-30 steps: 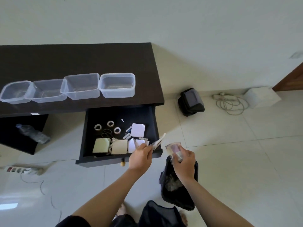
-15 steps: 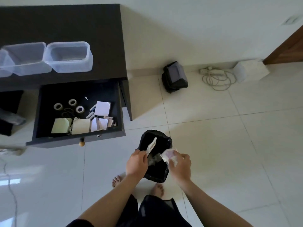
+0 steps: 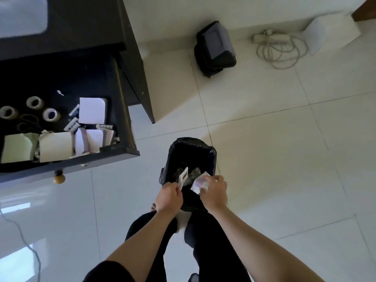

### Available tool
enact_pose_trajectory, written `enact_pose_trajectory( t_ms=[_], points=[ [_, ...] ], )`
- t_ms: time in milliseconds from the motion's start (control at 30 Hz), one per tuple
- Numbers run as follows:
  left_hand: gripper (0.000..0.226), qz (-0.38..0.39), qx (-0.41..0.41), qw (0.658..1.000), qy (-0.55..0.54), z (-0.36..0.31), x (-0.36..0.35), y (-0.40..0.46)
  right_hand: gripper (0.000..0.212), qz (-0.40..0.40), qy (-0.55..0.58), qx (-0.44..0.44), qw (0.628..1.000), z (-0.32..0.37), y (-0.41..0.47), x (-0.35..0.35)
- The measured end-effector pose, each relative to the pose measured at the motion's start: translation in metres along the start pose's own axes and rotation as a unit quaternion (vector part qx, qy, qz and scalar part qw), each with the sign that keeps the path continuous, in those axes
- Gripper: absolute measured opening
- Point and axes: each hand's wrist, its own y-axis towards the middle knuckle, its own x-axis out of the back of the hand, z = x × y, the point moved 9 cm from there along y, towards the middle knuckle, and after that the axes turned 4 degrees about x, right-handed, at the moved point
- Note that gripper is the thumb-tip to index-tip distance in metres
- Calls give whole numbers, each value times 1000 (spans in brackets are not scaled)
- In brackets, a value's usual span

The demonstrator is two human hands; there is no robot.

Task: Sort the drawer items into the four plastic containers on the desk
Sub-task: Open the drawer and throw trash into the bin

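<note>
Underfoot, pale glossy tiles (image 3: 264, 159) run to a light wall, with thin dark grout lines and a window glare at the lower left. A dark bench (image 3: 85, 23) fills the upper left corner; one blurred clear container (image 3: 22, 15) shows at its top edge. Its drawer (image 3: 122, 110) stands pulled out, its front corner close to a bin (image 3: 211, 157) lined with crinkled black plastic. Inside the drawer lie three tape rolls (image 3: 34, 102), dark rubber bands (image 3: 28, 121), square paper pads (image 3: 92, 109) and small flat packets, crowded toward the front right. A round wooden knob (image 3: 59, 178) sticks out of the drawer front.

Both hands hover over the bin's near rim. The left hand (image 3: 168, 197) pinches a thin white strip (image 3: 182, 178), held upright. The right hand (image 3: 214, 193) grips a crumpled wrapper (image 3: 198, 183) with pinkish print. Open floor spreads to the right and behind. A dark bag (image 3: 215, 47), a coiled white cable (image 3: 278, 49) and a white box (image 3: 331, 31) sit along the wall, well apart from the bin.
</note>
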Motion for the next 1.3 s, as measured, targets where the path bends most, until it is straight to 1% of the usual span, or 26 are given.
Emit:
enact_pose_trajectory(
  t_ms=[133, 200, 233, 300, 400, 533, 633, 767, 967, 1067, 1133, 1233, 1300],
  points=[
    [24, 18, -9, 1000, 0, 8, -27, 32, 37, -8, -11, 6, 1000, -9, 33, -25],
    [15, 36, -19, 999, -7, 9, -35, 39, 45, -3, -21, 10, 1000, -14, 43, -33],
    [16, 44, -20, 999, -10, 10, -37, 39, 51, 3, -21, 9, 1000, -16, 45, -35],
    [28, 55, -17, 998, -15, 14, -35, 37, 59, 14, -3, 7, 1000, -18, 44, -36],
    [32, 58, -13, 998, -18, 15, -21, 20, 61, 22, 27, -3, 999, -13, 29, -27],
    [29, 48, -17, 999, -19, 9, 13, -18, 56, 30, 28, -14, 999, 3, -9, -2],
    [24, 26, -28, 999, -24, -2, 50, -48, 53, 23, 21, -5, 1000, 25, -40, 21],
    [26, -11, -33, 998, -55, -10, 99, -81, 47, 12, 40, 30, 999, 67, -73, 46],
    [24, -99, -16, 990, -95, 10, 177, -107, 35, -7, 37, 141, 989, 155, -95, 52],
    [27, -135, -12, 985, -111, 34, 216, -107, 29, -42, 33, 196, 979, 206, -100, 46],
    [28, -151, -17, 982, -110, 52, 243, -104, 25, -75, 25, 211, 974, 239, -104, 39],
    [28, -166, -23, 980, -111, 86, 288, -92, 13, -127, 38, 246, 960, 292, -115, 24],
    [24, -185, -34, 976, -113, 106, 318, -84, 5, -144, 22, 277, 950, 323, -121, 8]
  ],
)
